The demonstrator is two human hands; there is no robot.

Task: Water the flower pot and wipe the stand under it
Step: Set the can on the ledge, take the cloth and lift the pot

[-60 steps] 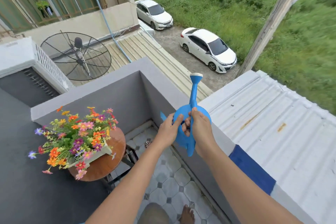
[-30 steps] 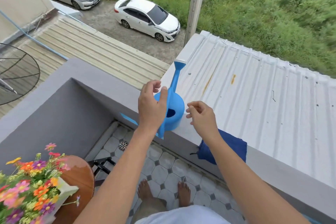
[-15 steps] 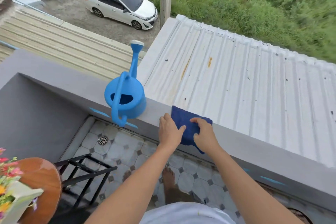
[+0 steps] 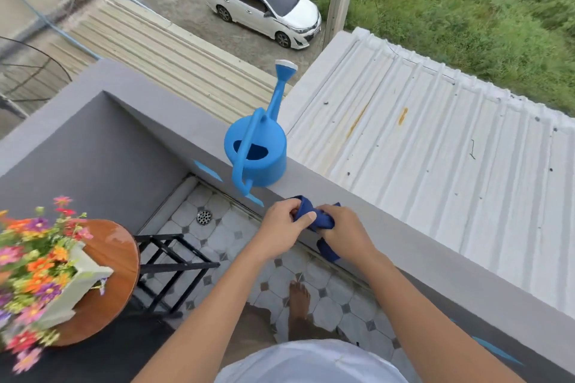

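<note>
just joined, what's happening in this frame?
A person on a balcony bunches a blue cloth in both hands, left hand and right hand, just off the ledge. The watering can stands upright on the ledge, untouched. The flower pot sits on its round wooden stand to the left.

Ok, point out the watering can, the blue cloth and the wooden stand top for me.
watering can [image 4: 264, 162]: head view, side of its body.
blue cloth [image 4: 322, 221]: head view, bunched part between the hands.
wooden stand top [image 4: 116, 253]: head view, bare wood right of the pot.
</note>
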